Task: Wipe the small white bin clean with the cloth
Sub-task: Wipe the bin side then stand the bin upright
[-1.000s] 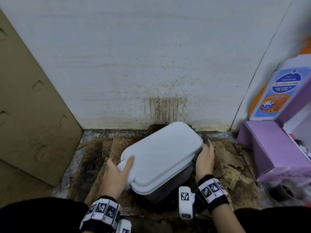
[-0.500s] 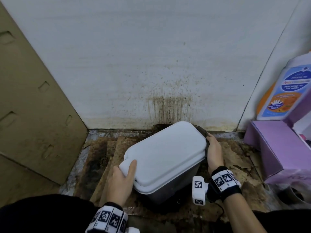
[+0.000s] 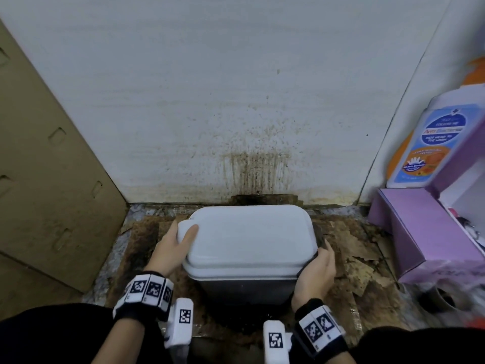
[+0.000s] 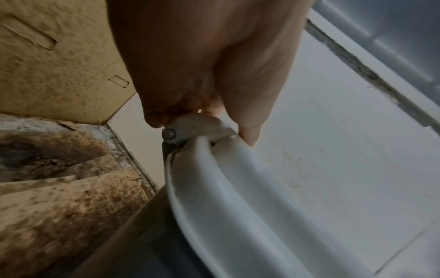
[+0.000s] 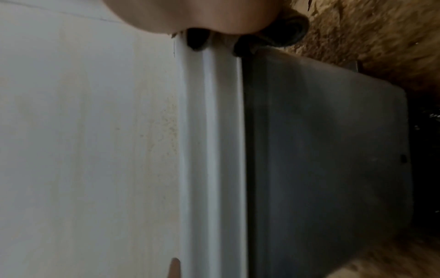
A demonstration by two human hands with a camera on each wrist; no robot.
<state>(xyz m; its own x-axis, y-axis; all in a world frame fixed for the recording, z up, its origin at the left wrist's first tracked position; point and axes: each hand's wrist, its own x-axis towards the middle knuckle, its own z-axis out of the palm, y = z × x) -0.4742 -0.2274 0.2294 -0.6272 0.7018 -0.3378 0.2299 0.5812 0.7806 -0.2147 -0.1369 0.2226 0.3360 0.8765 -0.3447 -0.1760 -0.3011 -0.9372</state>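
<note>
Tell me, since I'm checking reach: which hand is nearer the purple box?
Right. The right hand is on the bin's side facing the purple box; the left hand holds its far side.

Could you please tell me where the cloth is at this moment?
In the head view, the dark cloth is under the right hand, pressed against the bin's right side.

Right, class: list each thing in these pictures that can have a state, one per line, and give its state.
white bin: lid shut, upright on the floor, held on both sides.
left hand: grips the lid's hinge corner.
right hand: presses a dark cloth to the bin's side.
wall: stained with brown drips.
purple box: open.
</note>
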